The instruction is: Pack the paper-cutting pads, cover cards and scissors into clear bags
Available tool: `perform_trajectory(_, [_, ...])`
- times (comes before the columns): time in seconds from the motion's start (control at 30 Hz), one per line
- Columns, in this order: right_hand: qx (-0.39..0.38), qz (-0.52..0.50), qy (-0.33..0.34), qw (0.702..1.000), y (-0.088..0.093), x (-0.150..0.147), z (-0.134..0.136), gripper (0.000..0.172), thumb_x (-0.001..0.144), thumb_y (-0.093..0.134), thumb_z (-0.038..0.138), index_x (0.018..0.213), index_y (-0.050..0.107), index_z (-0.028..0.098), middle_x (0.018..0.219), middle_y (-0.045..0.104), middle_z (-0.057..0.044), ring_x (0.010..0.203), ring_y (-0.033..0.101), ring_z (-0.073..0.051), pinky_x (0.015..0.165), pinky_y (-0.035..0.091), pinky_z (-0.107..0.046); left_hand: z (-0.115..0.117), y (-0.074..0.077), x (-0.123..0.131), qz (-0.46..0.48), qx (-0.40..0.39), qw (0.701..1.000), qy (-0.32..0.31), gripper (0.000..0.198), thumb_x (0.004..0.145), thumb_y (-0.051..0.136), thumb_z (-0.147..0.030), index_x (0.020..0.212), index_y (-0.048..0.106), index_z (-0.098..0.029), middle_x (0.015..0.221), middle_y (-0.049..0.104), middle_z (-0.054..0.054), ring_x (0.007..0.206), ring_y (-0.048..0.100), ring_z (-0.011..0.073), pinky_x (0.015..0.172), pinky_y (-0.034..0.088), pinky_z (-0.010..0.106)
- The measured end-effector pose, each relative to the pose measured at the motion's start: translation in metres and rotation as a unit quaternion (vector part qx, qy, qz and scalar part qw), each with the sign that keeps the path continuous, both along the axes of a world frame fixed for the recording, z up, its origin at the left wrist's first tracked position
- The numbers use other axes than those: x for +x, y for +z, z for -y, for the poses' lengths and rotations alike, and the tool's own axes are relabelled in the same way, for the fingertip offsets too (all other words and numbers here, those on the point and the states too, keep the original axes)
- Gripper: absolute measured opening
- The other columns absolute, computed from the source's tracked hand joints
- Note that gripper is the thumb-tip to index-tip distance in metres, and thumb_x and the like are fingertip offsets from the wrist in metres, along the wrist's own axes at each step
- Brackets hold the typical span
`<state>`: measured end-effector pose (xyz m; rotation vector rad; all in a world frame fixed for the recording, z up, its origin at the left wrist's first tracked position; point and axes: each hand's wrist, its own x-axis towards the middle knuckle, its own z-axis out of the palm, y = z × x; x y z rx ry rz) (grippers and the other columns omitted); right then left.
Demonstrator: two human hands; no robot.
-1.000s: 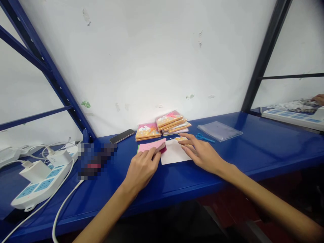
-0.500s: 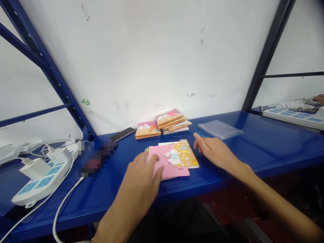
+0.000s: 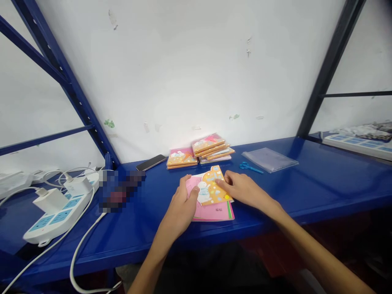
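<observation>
An orange card with a white rabbit print lies tilted on a pink booklet at the front of the blue bench. My left hand holds the left edge of the pink booklet and the card together, its fingers on top. My right hand presses its fingertips on the card's right part. Much of the left side of the pink booklet is hidden under my left hand. A green edge shows at the booklet's lower right corner.
Behind my hands are a stack of orange booklets, a pink-and-orange booklet, a phone, blue scissors and a plastic sleeve. A power strip with chargers and cables lies to the left.
The orange card now sits tilted and shifted on the pink booklet. My right hand has moved left from near the scissors onto the card, and my left hand has closed on the booklet's edge.
</observation>
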<state>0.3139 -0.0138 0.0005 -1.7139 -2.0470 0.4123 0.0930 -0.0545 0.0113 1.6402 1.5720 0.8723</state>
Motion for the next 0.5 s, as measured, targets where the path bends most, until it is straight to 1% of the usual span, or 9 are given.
perform_trajectory(0.07, [-0.024, -0.132, 0.048, 0.99, -0.008, 0.002, -0.006, 0.038, 0.092, 0.059, 0.06, 0.085, 0.045, 0.026, 0.085, 0.075, -0.005, 0.079, 0.071, -0.027, 0.061, 0.045, -0.033, -0.003, -0.001, -0.003, 0.02, 0.012, 1.0, 0.008, 0.053, 0.098, 0.047, -0.04, 0.149, 0.045, -0.025, 0.148, 0.059, 0.015, 0.136, 0.056, 0.0351, 0.113, 0.039, 0.051])
perform_trajectory(0.13, [-0.062, -0.284, 0.101, 0.951, -0.016, 0.002, -0.012, 0.043, 0.085, 0.071, 0.057, 0.092, 0.04, 0.027, 0.095, 0.076, -0.004, 0.082, 0.073, -0.026, 0.061, 0.052, -0.033, -0.007, -0.003, -0.007, 0.028, 0.02, 0.999, 0.002, 0.051, 0.097, 0.05, -0.038, 0.146, 0.047, -0.024, 0.145, 0.062, 0.015, 0.13, 0.06, 0.0342, 0.11, 0.043, 0.051])
perform_trajectory(0.2, [-0.07, -0.387, 0.127, 0.911, -0.018, 0.001, -0.015, 0.049, 0.081, 0.077, 0.054, 0.095, 0.037, 0.028, 0.1, 0.075, -0.003, 0.083, 0.075, -0.026, 0.062, 0.057, -0.035, -0.011, -0.005, -0.013, 0.029, 0.032, 0.999, -0.002, 0.055, 0.096, 0.054, -0.039, 0.147, 0.044, -0.022, 0.143, 0.062, 0.017, 0.126, 0.063, 0.0342, 0.107, 0.046, 0.051])
perform_trajectory(0.27, [-0.047, -0.435, 0.132, 0.89, -0.015, -0.003, -0.014, 0.051, 0.08, 0.08, 0.05, 0.094, 0.035, 0.029, 0.099, 0.075, -0.003, 0.084, 0.075, -0.026, 0.063, 0.059, -0.036, -0.016, -0.006, -0.019, 0.037, 0.057, 0.997, 0.024, 0.073, 0.092, 0.064, -0.042, 0.155, 0.033, -0.02, 0.148, 0.056, 0.022, 0.126, 0.063, 0.0355, 0.104, 0.05, 0.052])
perform_trajectory(0.33, [-0.013, -0.471, 0.138, 0.871, -0.007, -0.008, -0.009, 0.053, 0.08, 0.081, 0.047, 0.094, 0.033, 0.03, 0.099, 0.075, -0.002, 0.087, 0.076, -0.026, 0.065, 0.061, -0.037, -0.02, -0.005, -0.023, 0.088, 0.071, 0.992, 0.054, 0.093, 0.086, 0.074, -0.043, 0.16, 0.023, -0.019, 0.153, 0.051, 0.026, 0.124, 0.065, 0.0369, 0.098, 0.054, 0.052])
perform_trajectory(0.37, [0.004, -0.491, 0.144, 0.859, -0.004, -0.011, -0.007, 0.053, 0.08, 0.081, 0.045, 0.093, 0.032, 0.03, 0.099, 0.075, -0.002, 0.089, 0.076, -0.026, 0.069, 0.062, -0.038, -0.021, -0.004, -0.024, 0.132, 0.068, 0.988, 0.052, 0.096, 0.083, 0.078, -0.045, 0.159, 0.026, -0.018, 0.151, 0.053, 0.026, 0.121, 0.067, 0.0371, 0.095, 0.056, 0.052])
perform_trajectory(0.4, [0.022, -0.511, 0.148, 0.846, 0.0, -0.013, -0.004, 0.053, 0.081, 0.081, 0.043, 0.094, 0.032, 0.03, 0.101, 0.076, -0.001, 0.092, 0.076, -0.025, 0.073, 0.063, -0.039, -0.022, -0.003, -0.024, 0.183, 0.065, 0.98, 0.033, 0.092, 0.082, 0.08, -0.047, 0.155, 0.035, -0.015, 0.146, 0.058, 0.026, 0.118, 0.068, 0.0369, 0.094, 0.058, 0.051])
perform_trajectory(0.47, [0.055, -0.54, 0.15, 0.826, 0.005, -0.016, -0.001, 0.051, 0.081, 0.081, 0.039, 0.098, 0.034, 0.03, 0.105, 0.076, -0.001, 0.096, 0.076, -0.025, 0.081, 0.064, -0.041, -0.022, -0.002, -0.02, 0.269, 0.084, 0.959, -0.022, 0.071, 0.08, 0.081, -0.049, 0.136, 0.059, -0.011, 0.133, 0.07, 0.022, 0.114, 0.071, 0.0358, 0.095, 0.058, 0.047])
perform_trajectory(0.5, [0.068, -0.547, 0.149, 0.821, 0.006, -0.016, -0.001, 0.052, 0.081, 0.082, 0.038, 0.103, 0.036, 0.031, 0.109, 0.076, -0.002, 0.098, 0.076, -0.025, 0.084, 0.064, -0.042, -0.022, -0.002, -0.018, 0.294, 0.105, 0.949, -0.039, 0.062, 0.08, 0.082, -0.049, 0.126, 0.066, -0.011, 0.128, 0.073, 0.02, 0.115, 0.071, 0.0353, 0.097, 0.058, 0.045])
